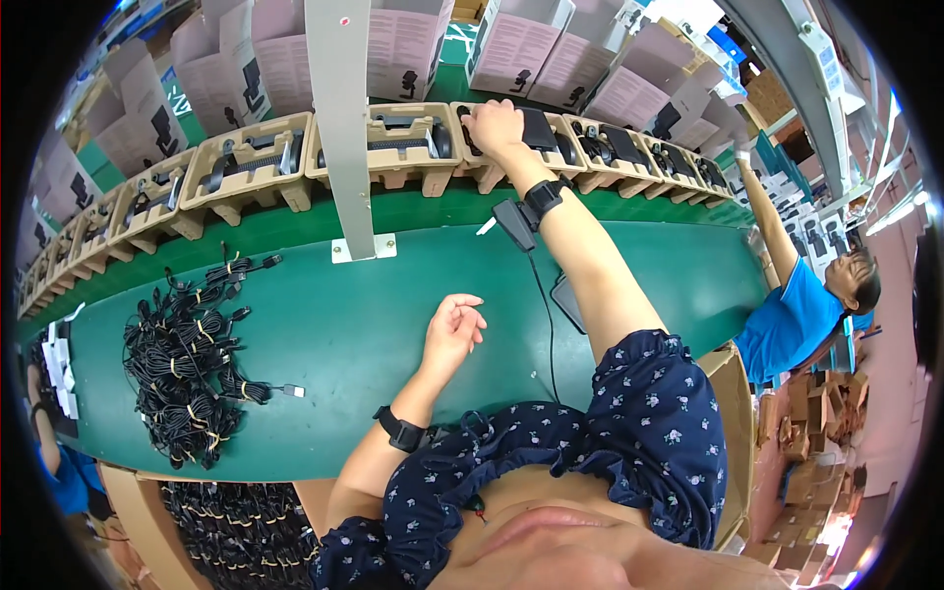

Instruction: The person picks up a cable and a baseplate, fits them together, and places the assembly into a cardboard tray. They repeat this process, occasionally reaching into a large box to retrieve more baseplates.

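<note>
My right hand (497, 128) reaches to the far side of the bench, over a brown moulded-pulp tray (489, 175) holding black parts. Its fingers bend down into the tray's left part, and whatever they grip there is hidden. A flat black piece (538, 128) lies in the same tray, just right of the hand. My left hand (454, 334) hovers above the green bench top (393, 295), loosely curled and holding nothing. To its left lies a heap of bundled black cables (187, 364) tied with pale bands.
Pulp trays (251, 162) and open printed cartons (516, 49) line the far side. A grey post (342, 128) rises from the bench. A corded black device (514, 226) is near my right forearm. Below left, a carton holds more cables (236, 531). A co-worker in blue (796, 320) reaches in at right.
</note>
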{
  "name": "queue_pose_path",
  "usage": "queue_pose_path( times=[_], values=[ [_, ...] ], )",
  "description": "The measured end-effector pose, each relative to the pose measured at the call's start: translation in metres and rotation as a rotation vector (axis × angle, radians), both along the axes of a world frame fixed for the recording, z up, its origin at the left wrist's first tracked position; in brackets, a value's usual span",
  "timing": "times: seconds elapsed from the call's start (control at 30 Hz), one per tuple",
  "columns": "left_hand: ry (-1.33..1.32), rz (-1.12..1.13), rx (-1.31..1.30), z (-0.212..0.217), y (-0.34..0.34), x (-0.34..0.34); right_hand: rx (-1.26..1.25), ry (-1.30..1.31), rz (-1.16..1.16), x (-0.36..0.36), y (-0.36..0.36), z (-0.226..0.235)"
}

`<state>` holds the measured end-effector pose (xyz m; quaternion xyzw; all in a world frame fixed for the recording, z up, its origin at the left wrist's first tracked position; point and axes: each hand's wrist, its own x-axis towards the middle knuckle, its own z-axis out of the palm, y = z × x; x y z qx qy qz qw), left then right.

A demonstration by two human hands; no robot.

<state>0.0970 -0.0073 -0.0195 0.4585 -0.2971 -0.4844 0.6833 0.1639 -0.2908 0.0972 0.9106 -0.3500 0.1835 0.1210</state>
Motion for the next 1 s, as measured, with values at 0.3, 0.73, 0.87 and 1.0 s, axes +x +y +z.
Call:
queue_pose_path(
  times=[0.3, 0.73, 0.87, 1.0],
  values=[
    [-0.065, -0.064, -0.010, 0.010, -0.013, -0.010, -0.032, -0.213, -0.124, -0.007, -0.029, -0.013],
    [-0.164, -0.039, 0.043, 0.004, -0.020, -0.017, 0.232, 0.288, -0.024, -0.214, 0.027, 0.000],
    [-0.181, -0.025, 0.044, 0.000, -0.021, -0.012, 0.414, 0.683, -0.211, -0.273, 0.040, -0.033],
    [-0.199, -0.004, 0.027, -0.010, -0.023, -0.005, 0.449, 0.482, -0.191, -0.271, 0.058, -0.045]
  ],
)
